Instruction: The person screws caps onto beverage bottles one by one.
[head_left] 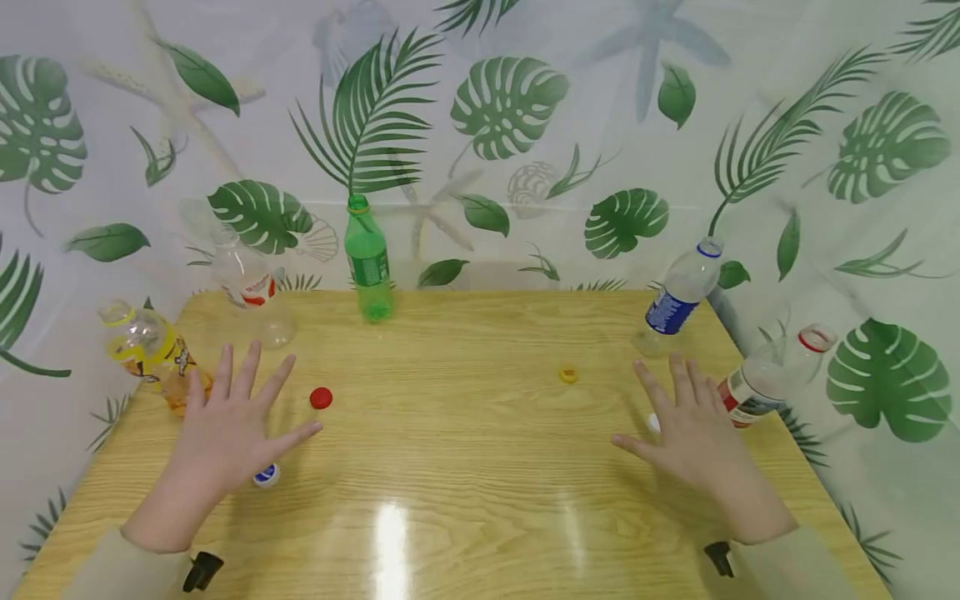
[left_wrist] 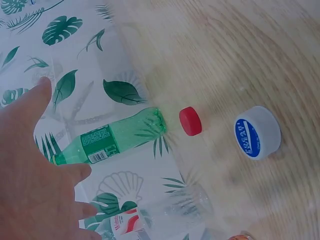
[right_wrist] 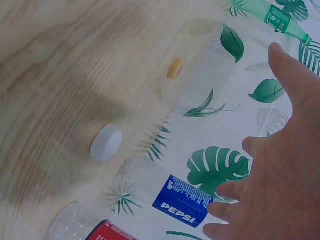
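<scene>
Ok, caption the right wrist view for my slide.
Right hand near a Pepsi bottle, white cap and yellow cap on a wooden table.

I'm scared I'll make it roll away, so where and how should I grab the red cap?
I'd pinch the red cap by opposite points of its round side, coming down from above. It's short and lies flat on the table, so its underside is hidden, but nothing touches its sides. The left hand is nearest, so that one probably suits best.
</scene>
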